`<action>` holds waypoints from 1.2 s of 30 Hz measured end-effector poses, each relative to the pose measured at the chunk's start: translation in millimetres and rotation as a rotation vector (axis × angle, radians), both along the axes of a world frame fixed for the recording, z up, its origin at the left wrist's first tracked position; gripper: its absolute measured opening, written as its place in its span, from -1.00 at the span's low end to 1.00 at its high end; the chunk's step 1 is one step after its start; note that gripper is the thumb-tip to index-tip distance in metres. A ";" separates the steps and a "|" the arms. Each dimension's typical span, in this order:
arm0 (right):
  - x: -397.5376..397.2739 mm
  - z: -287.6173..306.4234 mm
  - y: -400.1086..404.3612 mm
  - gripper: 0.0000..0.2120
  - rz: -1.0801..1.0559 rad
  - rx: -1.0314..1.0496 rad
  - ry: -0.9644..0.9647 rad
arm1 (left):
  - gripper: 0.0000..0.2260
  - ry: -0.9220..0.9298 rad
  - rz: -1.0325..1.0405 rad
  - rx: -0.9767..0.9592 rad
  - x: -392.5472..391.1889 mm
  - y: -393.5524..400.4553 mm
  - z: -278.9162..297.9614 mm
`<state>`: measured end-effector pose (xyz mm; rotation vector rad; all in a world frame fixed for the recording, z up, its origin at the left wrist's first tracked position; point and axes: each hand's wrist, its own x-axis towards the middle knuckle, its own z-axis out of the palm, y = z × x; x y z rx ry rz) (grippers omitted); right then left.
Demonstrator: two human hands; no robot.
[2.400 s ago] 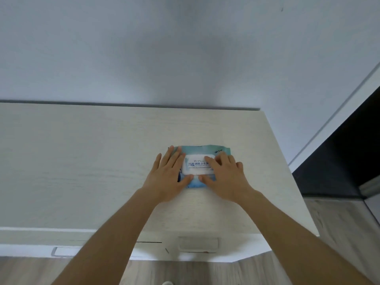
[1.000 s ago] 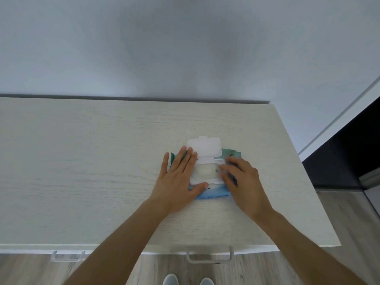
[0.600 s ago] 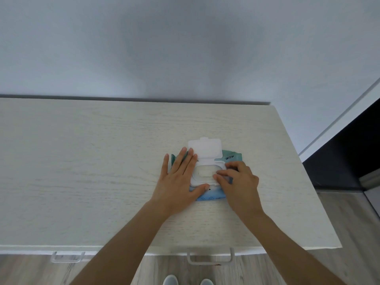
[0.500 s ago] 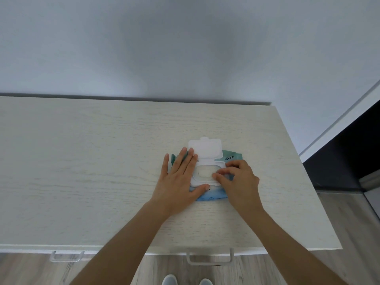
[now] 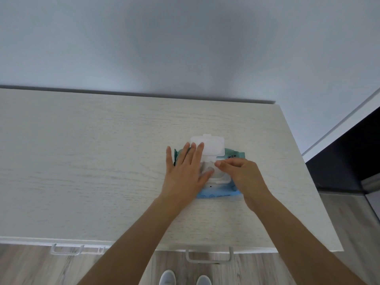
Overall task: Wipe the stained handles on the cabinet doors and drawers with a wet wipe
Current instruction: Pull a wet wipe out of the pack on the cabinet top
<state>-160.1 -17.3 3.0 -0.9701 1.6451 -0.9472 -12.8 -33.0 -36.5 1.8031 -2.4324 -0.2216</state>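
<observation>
From the head camera, your left hand (image 5: 186, 173) lies flat on the left part of the wet wipe pack (image 5: 218, 192), fingers straight and slightly spread, thumb reaching across toward the opening. It sits where it sat half a second ago, pressing the pack down against the cabinet top (image 5: 102, 161).

Your right hand (image 5: 244, 177) is what has changed. Earlier its fingers rested curled over the right edge of the opening; now the fingertips (image 5: 219, 163) are drawn together above the opening, thumb against forefinger, in a pinch. Whether a wipe is already caught between them you cannot tell from here: the spot is pale and blurred.

The pack itself has not shifted. It lies on the right half of the cabinet top, blue edge toward you, teal edge toward the wall (image 5: 185, 48). Its white lid (image 5: 211, 149) stands flipped open to the far side, as it did a second ago; in the oldest frame it was closed under both your hands.

Below the near edge of the top, two handles show: a clear one on the left (image 5: 66, 250) and a grey one (image 5: 208, 257) nearer the middle, both well apart from your hands. Your shoes (image 5: 185, 278) show on the wooden floor (image 5: 30, 266) beneath.
</observation>
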 end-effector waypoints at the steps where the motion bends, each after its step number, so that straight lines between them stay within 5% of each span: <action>1: -1.2 -1.6 0.6 -0.94 -0.015 -0.004 -0.015 | -0.40 0.080 -0.008 -0.031 1.4 1.3 -2.1; 9: -4.2 -20.1 8.1 -0.87 0.050 -0.124 0.208 | -0.55 0.269 -0.104 -0.234 21.5 0.1 -29.9; 16: 6.0 -35.8 9.6 -0.93 0.173 -0.266 0.853 | -0.40 0.364 -0.069 -0.079 28.7 0.7 -34.9; 36: 8.9 -46.5 -8.8 -0.95 0.419 -0.408 1.077 | -0.57 0.443 -0.110 -0.293 27.3 -3.4 -50.3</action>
